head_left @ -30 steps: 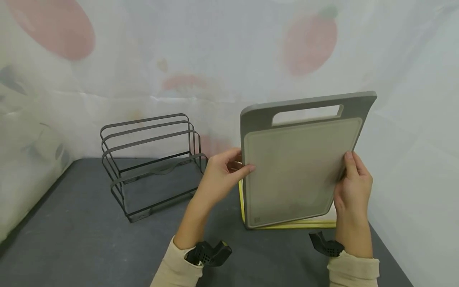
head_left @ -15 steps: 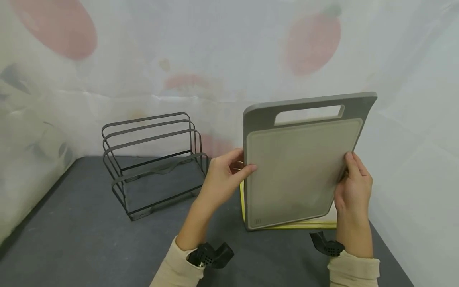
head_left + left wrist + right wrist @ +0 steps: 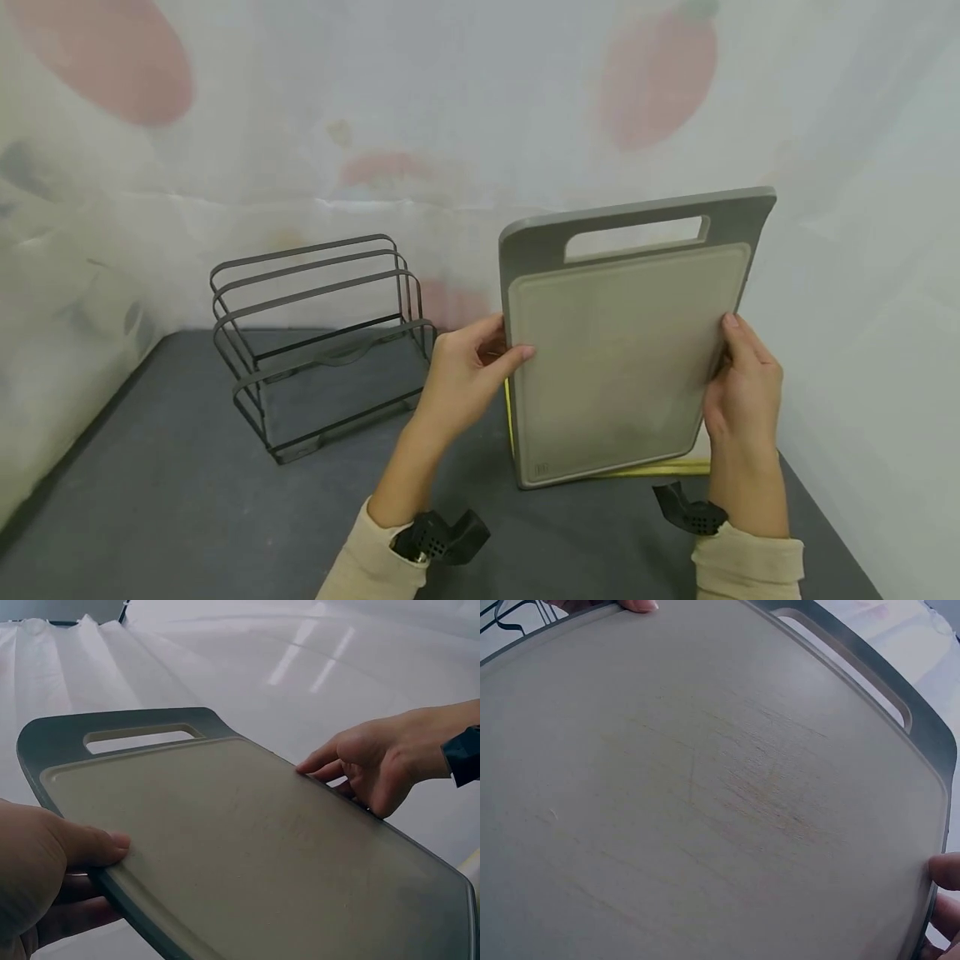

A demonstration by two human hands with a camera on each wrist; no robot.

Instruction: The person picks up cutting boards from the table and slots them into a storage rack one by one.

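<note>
Grey plastic fills the middle right of the head view: a cutting board [image 3: 626, 342] stands upright, handle slot at the top, held between both hands. The left hand [image 3: 461, 375] holds a firm grip on the board's left edge, thumb laid across the pale front face and the other fingers curled behind it; the left wrist view shows the same thumb [image 3: 94, 844] pressed on the face near the rim. The right hand [image 3: 742, 396] grips the opposite edge in the same manner, thumb on the front and fingers wrapped round the back, at the right of the frame. In the right wrist view the board's scratched, cream-coloured face [image 3: 705, 795] takes up nearly the whole picture, with the slot at upper right.

Whether the board's lower edge touches the dark grey desk [image 3: 165, 500] cannot be told. Just behind its lower edge a second board with a yellow rim [image 3: 652, 469] shows as a thin strip at bottom and left.

Well to the left, in the middle of the frame, a dark wire rack [image 3: 318, 342] with several upright dividers stands on the desk, apart from the hands. A white cloth backdrop [image 3: 450, 125] with faded red prints hangs behind everything. Beige sleeves [image 3: 360, 562] cover both forearms at the bottom of the frame.
</note>
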